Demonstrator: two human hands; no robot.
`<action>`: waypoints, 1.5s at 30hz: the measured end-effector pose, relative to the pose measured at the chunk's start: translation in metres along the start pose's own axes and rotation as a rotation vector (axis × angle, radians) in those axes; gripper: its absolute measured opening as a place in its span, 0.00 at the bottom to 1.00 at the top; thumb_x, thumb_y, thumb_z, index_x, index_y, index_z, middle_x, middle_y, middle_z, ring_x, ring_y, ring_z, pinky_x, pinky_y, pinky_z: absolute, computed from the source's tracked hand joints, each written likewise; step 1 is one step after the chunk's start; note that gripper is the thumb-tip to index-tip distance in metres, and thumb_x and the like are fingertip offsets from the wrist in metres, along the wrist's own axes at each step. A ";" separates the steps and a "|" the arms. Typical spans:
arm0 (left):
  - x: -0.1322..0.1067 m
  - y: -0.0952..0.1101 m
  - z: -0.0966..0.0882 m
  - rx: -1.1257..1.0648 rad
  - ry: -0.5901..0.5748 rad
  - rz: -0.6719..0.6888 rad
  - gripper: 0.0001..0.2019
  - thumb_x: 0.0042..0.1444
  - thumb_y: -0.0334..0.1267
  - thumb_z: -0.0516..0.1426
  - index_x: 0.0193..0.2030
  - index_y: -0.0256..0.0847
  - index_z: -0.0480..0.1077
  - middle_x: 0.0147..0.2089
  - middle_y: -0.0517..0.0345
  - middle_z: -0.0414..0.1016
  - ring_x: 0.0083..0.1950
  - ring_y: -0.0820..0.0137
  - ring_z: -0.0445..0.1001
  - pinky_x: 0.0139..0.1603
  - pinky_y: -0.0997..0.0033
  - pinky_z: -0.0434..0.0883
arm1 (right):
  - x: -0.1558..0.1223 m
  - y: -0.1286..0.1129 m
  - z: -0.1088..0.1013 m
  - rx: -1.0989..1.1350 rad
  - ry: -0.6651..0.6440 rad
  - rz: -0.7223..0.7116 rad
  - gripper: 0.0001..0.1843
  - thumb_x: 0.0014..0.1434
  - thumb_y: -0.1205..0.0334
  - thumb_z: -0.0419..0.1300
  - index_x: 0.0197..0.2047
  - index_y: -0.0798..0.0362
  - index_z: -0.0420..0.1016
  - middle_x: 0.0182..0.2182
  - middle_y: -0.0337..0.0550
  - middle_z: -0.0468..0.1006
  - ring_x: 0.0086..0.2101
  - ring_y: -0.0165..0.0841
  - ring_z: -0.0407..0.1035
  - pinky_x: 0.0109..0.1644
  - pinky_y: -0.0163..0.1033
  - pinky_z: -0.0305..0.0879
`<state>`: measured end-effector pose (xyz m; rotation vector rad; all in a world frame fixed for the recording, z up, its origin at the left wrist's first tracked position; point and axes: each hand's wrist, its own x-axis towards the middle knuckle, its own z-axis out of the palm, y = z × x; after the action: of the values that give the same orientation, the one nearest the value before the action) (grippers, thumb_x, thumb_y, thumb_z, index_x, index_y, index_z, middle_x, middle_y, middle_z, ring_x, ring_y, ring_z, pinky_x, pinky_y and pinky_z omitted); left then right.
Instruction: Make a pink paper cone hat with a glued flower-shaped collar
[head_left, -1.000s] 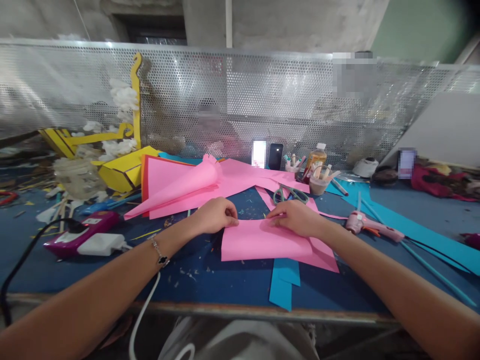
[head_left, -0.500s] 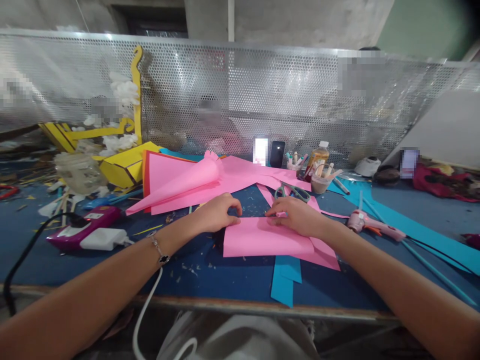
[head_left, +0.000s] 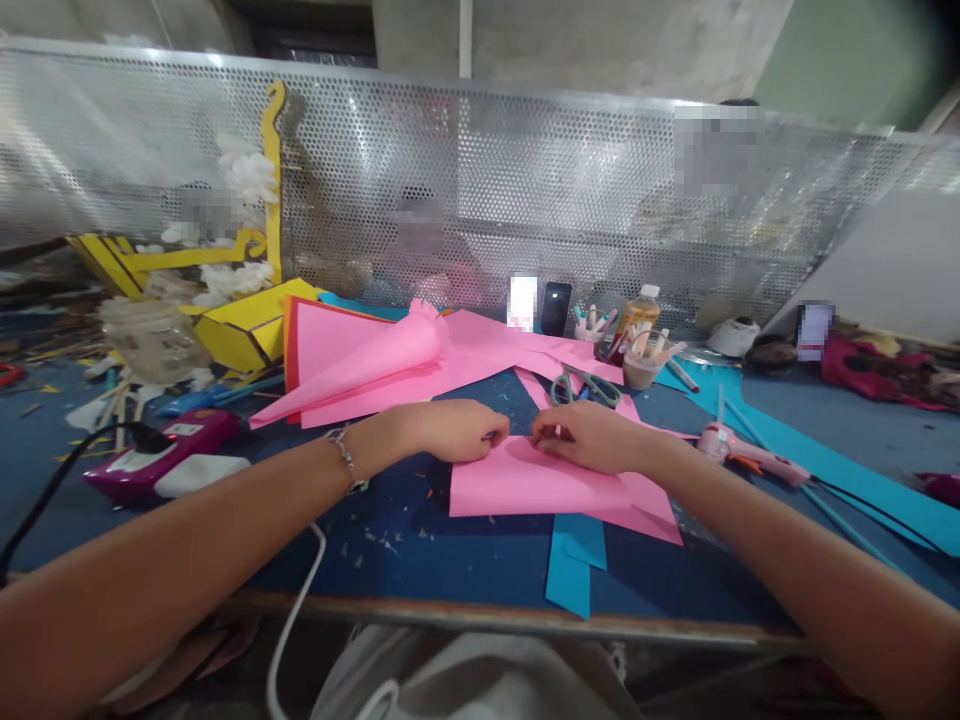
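A folded sheet of pink paper (head_left: 536, 490) lies at the table's front middle, its fold toward me. My left hand (head_left: 466, 430) has its fingers curled and pinches the far edge of this sheet near the left corner. On the same far edge, my right hand (head_left: 585, 437) is closed too, thumb and fingertips on the paper a short way right of the left hand. Blue paper strips (head_left: 574, 560) stick out from under the pink sheet. Just beyond my right hand are scissors (head_left: 585, 386) with dark green handles, lying on pink scraps.
Rolled pink paper (head_left: 375, 360) lies on larger sheets at the back left. A pink glue gun (head_left: 750, 455) is on the right, beside a long blue strip (head_left: 862, 480). A purple power strip (head_left: 161, 455) lies left. Phones, a bottle (head_left: 637, 315) and pen cups stand behind.
My left hand has slid right along the far edge, closer to my right hand, and its fingers have curled in. The right hand and the pink paper stay nearly in place.
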<state>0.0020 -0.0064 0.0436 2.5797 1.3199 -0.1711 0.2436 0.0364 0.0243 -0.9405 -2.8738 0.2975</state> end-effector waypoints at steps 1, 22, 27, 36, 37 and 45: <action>0.002 0.002 -0.001 0.021 -0.013 0.002 0.11 0.60 0.31 0.51 0.44 0.43 0.73 0.46 0.53 0.81 0.39 0.64 0.73 0.33 0.67 0.60 | 0.000 -0.002 0.000 -0.027 -0.002 0.010 0.11 0.67 0.61 0.57 0.48 0.48 0.80 0.38 0.43 0.86 0.37 0.39 0.77 0.38 0.39 0.63; -0.011 0.019 0.020 0.204 0.167 -0.066 0.23 0.69 0.56 0.44 0.48 0.42 0.72 0.50 0.45 0.78 0.43 0.54 0.79 0.37 0.59 0.69 | 0.000 -0.038 -0.011 -0.306 -0.122 0.066 0.23 0.68 0.37 0.54 0.44 0.50 0.71 0.38 0.48 0.84 0.37 0.45 0.78 0.32 0.40 0.53; -0.013 0.019 0.024 0.230 0.195 -0.051 0.27 0.69 0.60 0.44 0.51 0.41 0.73 0.52 0.44 0.77 0.46 0.51 0.79 0.39 0.57 0.71 | -0.003 -0.037 -0.009 -0.305 -0.108 0.069 0.25 0.66 0.35 0.55 0.44 0.50 0.70 0.39 0.49 0.83 0.36 0.45 0.77 0.32 0.40 0.54; -0.013 0.013 0.046 0.363 0.362 -0.016 0.27 0.70 0.58 0.44 0.52 0.39 0.73 0.50 0.42 0.77 0.46 0.52 0.77 0.40 0.56 0.71 | -0.003 -0.027 0.004 -0.278 -0.074 0.083 0.30 0.65 0.32 0.54 0.51 0.50 0.70 0.46 0.52 0.82 0.42 0.48 0.77 0.37 0.42 0.60; -0.013 0.014 0.047 0.373 0.365 -0.009 0.27 0.70 0.58 0.44 0.52 0.39 0.73 0.50 0.42 0.77 0.45 0.52 0.77 0.40 0.56 0.71 | -0.004 -0.027 0.003 -0.272 -0.075 0.076 0.29 0.65 0.32 0.54 0.51 0.51 0.70 0.46 0.52 0.82 0.42 0.47 0.77 0.37 0.42 0.59; -0.007 0.015 0.042 0.385 0.337 0.122 0.18 0.72 0.49 0.47 0.49 0.38 0.72 0.49 0.43 0.77 0.46 0.56 0.75 0.44 0.59 0.68 | -0.006 -0.029 0.000 -0.227 -0.067 0.036 0.24 0.66 0.36 0.56 0.45 0.50 0.68 0.42 0.48 0.82 0.38 0.44 0.76 0.34 0.41 0.55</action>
<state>0.0097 -0.0314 0.0065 3.1163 1.3375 0.0397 0.2318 0.0095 0.0306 -1.0373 -3.0018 0.0046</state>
